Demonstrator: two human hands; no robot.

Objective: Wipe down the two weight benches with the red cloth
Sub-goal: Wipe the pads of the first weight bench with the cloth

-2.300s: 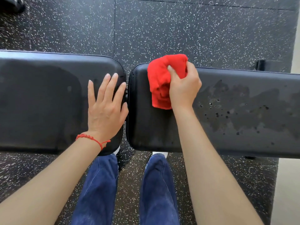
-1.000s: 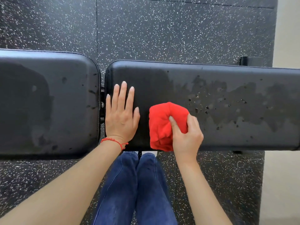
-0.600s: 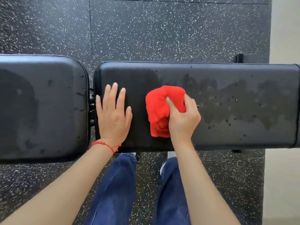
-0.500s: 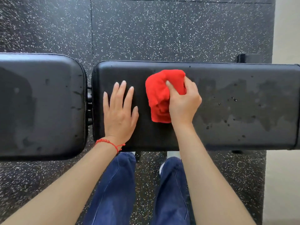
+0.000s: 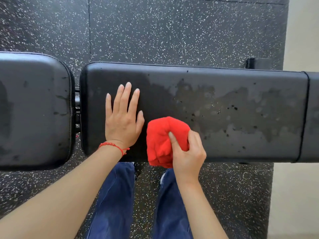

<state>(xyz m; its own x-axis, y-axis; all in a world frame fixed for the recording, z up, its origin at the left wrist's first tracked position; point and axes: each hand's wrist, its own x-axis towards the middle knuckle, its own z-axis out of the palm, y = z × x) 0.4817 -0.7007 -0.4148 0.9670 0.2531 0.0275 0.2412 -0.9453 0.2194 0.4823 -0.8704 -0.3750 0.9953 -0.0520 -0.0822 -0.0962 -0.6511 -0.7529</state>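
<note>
Under both hands lies the long black padded vinyl bench pad (image 5: 233, 107), blotched with damp-looking patches and dark specks to the right of the right hand; whether those are water or wear is hard to tell. Left of the left hand, across a narrow gap, sits the shorter black padded bench pad (image 5: 34, 109). The bunched red cloth (image 5: 162, 140) rests on the long pad's near edge, just right of the left hand. The right hand (image 5: 188, 152) grips it with curled fingers. The left hand (image 5: 123, 118) lies flat on the long pad, fingers straight. A red braided string bracelet (image 5: 112, 145) circles the left wrist.
</note>
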